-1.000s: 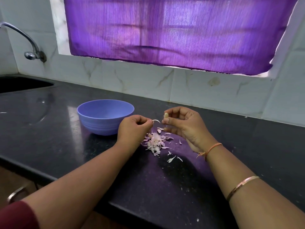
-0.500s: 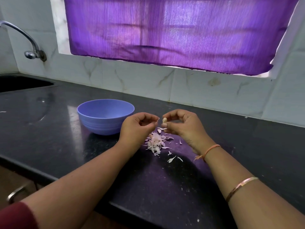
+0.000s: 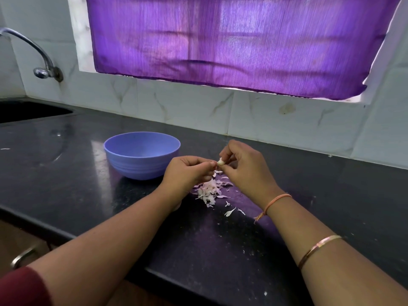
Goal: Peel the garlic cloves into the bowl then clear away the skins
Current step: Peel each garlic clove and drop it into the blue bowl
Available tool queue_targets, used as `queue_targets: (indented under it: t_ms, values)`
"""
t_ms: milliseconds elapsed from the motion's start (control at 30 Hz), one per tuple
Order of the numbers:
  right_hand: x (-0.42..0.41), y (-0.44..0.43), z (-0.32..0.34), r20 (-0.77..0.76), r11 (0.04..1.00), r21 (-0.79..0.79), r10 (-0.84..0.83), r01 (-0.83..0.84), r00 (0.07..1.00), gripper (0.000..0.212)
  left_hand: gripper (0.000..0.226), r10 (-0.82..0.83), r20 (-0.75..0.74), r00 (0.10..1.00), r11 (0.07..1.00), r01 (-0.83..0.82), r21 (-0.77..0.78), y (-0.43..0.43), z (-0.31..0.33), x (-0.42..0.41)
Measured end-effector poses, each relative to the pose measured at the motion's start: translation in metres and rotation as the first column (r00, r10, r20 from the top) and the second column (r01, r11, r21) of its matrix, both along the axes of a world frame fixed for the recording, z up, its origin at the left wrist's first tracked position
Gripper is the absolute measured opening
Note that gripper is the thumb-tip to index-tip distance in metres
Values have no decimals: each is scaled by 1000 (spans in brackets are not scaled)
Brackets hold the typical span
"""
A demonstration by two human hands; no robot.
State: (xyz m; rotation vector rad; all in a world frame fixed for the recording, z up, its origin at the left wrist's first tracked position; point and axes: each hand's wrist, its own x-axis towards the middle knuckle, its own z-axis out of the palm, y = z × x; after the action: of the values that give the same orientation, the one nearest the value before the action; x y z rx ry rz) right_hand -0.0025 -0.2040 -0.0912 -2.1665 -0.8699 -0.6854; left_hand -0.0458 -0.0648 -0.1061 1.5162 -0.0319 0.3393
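Note:
A pale garlic clove (image 3: 220,162) is pinched in the fingertips of my right hand (image 3: 245,167), just above the counter. My left hand (image 3: 187,171) has its fingers curled, with thumb and fingertip touching the clove's left side. Below both hands lies a heap of pinkish-white garlic skins (image 3: 209,189), with a few stray flakes toward the front. A blue plastic bowl (image 3: 141,155) stands left of my hands; its inside is hidden from here.
The black stone counter (image 3: 77,173) runs to a front edge near my forearms. A dark sink (image 3: 28,110) and a steel tap (image 3: 42,62) are at the far left. A tiled wall and a purple curtain (image 3: 231,40) stand behind.
My left hand dropped the strip of skin it was pulling away and came back to the clove. Both hands have drawn closer together.

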Motion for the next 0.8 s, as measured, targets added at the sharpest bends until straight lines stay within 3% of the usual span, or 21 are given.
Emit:
queue_targets:
  t_ms: [467,667,800]
  values:
    - [-1,1,2,180,976,-216,12,27,984,17,8,7,-1,1000,999,-7,38,0,1,-2]
    - [-1,3,1,146,990,-143,27,-6,989,19,8,49,32,998,995,-51,80,0,1,-2]
    - [-1,3,1,29,999,-29,26,-25,999,26,9,80,51,995,987,-86,133,0,1,-1]
